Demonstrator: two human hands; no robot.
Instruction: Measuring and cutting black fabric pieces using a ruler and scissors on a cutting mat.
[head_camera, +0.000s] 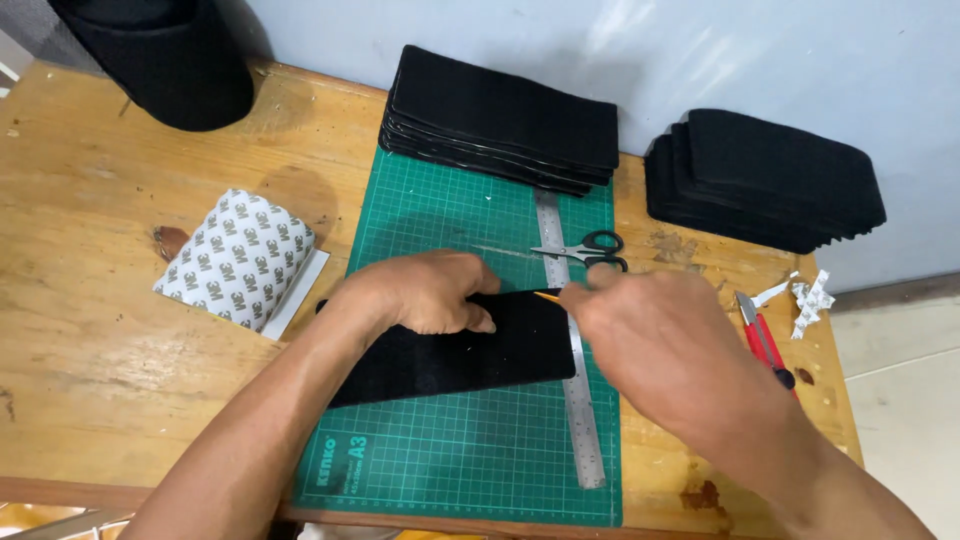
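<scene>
1. two hands are at work over one black felt strip (460, 350) lying on the green cutting mat (470, 460), directly under and between them.
2. its long axis runs left to right across the mat, tilted a little, and its right end touches the steel ruler (572, 380), which lies crosswise to it, pointing away from me.
3. my left hand (430, 292) lies flat on the strip's upper edge near the middle, fingers spread slightly, pressing down and not gripping anything.
4. my right hand (650, 335) is nearer the ruler end; its fingers are pinched shut on a thin yellow pencil (547, 296) whose tip sits at the strip's top right corner, just beside the ruler.
5. the hands are apart but near, with the pencil tip between them.
6. counted: one strip under my hands, one ruler, one pencil, one pair of black-handled scissors (588, 250) lying across the ruler beyond my right hand, and one red utility knife (762, 340) on the wooden table (90, 330) to the right.
7. two stacks of black felt pieces sit at the back: one stack (500, 120) at the mat's far edge, another stack (765, 180) well off to the right; i cannot count pieces in either.
8. one white printed adhesive sheet pad (240, 258) lies left of the mat, and a few peeled backing scraps (805, 295) sit near the knife.
</scene>
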